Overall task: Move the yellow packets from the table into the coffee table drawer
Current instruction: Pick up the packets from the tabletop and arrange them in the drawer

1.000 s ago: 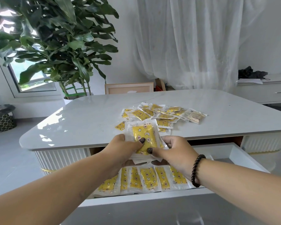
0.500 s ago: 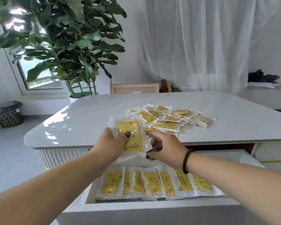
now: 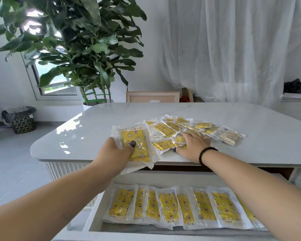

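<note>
2 hands (image 3: 115,153) (image 3: 192,145) on yellow packets (image 3: 165,130)

The single head-worn camera looked forward and down, close over the table (image 3: 94,129), drawer (image 3: 94,213) at 6 o'clock.

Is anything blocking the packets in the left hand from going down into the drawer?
Nothing visible does. The left hand holds packets at the table edge, and the open drawer lies right below, with only a row of packets already inside.

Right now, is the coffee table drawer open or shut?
Open. The drawer is pulled out below the tabletop, and a row of yellow packets lies exposed inside.
</note>
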{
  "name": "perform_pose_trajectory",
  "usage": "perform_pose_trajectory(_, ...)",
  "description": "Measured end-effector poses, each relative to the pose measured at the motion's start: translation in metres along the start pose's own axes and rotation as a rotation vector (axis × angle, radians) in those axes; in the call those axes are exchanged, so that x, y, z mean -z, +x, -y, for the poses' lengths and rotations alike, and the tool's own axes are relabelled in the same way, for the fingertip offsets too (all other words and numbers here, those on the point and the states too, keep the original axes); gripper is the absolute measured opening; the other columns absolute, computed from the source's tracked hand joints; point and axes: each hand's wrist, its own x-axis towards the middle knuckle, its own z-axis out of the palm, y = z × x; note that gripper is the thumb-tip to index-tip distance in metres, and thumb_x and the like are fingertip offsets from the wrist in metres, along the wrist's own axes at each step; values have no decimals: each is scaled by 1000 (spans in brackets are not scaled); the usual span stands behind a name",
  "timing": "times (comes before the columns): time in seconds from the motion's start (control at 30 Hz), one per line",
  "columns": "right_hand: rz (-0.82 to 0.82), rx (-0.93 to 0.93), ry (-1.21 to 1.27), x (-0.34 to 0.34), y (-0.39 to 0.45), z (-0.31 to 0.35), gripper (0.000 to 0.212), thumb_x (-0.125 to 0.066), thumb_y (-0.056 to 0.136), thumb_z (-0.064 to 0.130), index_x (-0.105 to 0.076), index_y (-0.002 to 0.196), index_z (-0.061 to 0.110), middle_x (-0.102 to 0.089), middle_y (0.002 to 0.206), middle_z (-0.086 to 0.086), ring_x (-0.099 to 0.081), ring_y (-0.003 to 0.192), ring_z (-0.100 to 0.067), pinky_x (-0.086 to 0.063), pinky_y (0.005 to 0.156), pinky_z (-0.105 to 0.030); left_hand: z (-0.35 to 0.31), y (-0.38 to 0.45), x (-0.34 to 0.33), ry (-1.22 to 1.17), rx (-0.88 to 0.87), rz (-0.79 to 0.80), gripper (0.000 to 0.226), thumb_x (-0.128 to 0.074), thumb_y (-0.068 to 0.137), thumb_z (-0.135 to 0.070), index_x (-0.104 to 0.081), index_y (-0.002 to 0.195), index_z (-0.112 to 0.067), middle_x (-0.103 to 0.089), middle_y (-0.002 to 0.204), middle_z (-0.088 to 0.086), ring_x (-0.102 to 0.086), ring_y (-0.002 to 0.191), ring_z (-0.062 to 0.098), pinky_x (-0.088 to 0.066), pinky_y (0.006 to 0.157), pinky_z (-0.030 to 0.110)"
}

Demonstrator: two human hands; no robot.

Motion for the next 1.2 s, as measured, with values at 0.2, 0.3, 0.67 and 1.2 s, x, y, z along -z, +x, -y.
perform_pose_trajectory(0.2,-110,129,-191,10,-1,12,30,-38,98,29,-62,113,19,-57,118,-7,-46,120,-25,-44,87,-34,2,-3,4,-17,12,33,19,-62,91,-30,-54,103,-18,-68,103,9,-65,99,31,-52,93,50)
perform_pose_trajectory(0.3,-173,204,-309,9,1,16,29,-38,95,10,-65,105,14,-59,109,-5,-55,107,-24,-43,74,-31,3,-1,7,-32,16,18,19,-63,91,-29,-55,104,-17,-69,102,7,-67,95,27,-53,92,48)
perform_pose_trajectory(0.67,-561,221,270,52,-14,15,27,-47,97,17,-65,81,2,-53,78,-2,-54,70,-26,-40,60,-29,0,3,16,-105,83,18,67,-72,83,-31,-37,138,-18,-61,116,8,-65,100,30,-54,90,49)
perform_pose_trajectory(1.2,-853,950,-196,94,-135,24,10,-66,84,4,-73,91,5,-69,82,-5,-64,61,-19,-51,42,-30,-35,-34,22,-498,210,419,78,-33,90,-70,-70,104,-2,-74,97,21,-73,77,35,-60,70,43)
